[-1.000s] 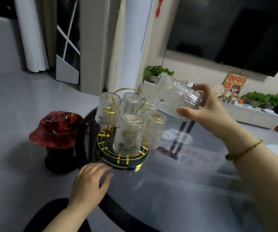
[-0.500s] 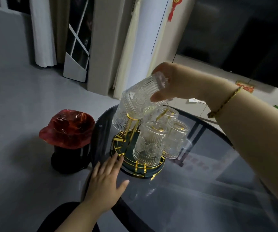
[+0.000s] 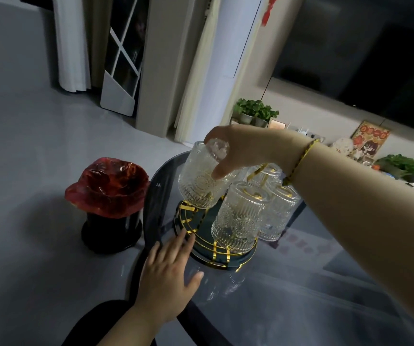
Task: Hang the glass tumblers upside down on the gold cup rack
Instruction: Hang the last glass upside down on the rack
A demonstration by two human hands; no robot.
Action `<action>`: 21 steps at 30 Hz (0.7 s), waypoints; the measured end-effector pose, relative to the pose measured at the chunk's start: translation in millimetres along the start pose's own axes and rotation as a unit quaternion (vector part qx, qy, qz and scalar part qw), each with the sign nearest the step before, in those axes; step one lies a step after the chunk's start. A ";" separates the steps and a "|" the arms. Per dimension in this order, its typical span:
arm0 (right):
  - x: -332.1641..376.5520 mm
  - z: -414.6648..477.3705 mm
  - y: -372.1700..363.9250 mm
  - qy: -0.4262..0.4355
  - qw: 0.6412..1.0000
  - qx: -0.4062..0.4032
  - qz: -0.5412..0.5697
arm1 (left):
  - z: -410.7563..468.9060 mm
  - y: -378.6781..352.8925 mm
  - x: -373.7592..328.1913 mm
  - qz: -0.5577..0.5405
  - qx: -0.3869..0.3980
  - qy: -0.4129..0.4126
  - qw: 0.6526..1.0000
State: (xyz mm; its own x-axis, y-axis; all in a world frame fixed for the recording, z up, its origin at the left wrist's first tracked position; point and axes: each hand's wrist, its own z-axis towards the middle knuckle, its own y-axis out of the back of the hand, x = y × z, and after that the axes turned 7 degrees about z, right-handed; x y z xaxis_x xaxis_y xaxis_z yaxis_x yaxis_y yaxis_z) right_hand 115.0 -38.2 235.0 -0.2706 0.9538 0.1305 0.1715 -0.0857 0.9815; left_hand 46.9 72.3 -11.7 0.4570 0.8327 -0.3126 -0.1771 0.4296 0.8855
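The gold cup rack [image 3: 202,236] with its dark round base stands near the left edge of a glass table [image 3: 300,295]. Several ribbed glass tumblers hang on it upside down; the nearest tumbler [image 3: 238,221] is at the front. My right hand [image 3: 245,148] grips the base of another glass tumbler [image 3: 201,181], mouth down and tilted, at the rack's left side just above the base. My left hand [image 3: 168,278] lies flat on the table, fingers spread, its fingertips touching the rack's base.
A black bin with a red liner [image 3: 108,191] stands on the floor left of the table. Behind are a white column, potted plants [image 3: 255,111], a dark wall-mounted screen [image 3: 365,61] and a low cabinet with small ornaments.
My right hand has carried the tumbler from the right over the rack and lowered it, mouth down, at the left side. My left hand slid forward to the rack's base.
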 end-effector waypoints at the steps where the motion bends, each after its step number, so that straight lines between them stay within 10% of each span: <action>1: 0.3 1.9 -3.4 -0.001 1.000 0.005 -0.004 | 0.1 0.4 0.2 0.003 0.003 0.001 1.000; 21: -10.2 6.5 -38.6 -0.001 1.000 0.011 0.019 | 1.5 1.6 -2.6 -0.028 0.016 -0.001 0.999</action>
State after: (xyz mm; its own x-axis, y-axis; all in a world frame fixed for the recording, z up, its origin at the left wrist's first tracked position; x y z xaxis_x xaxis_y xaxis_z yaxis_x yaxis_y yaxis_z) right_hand 117.3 -42.8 194.9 -0.2615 0.9505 0.1679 0.2024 -0.1160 0.9724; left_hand 46.7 70.3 -8.9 0.4677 0.8071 -0.3604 -0.1239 0.4635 0.8774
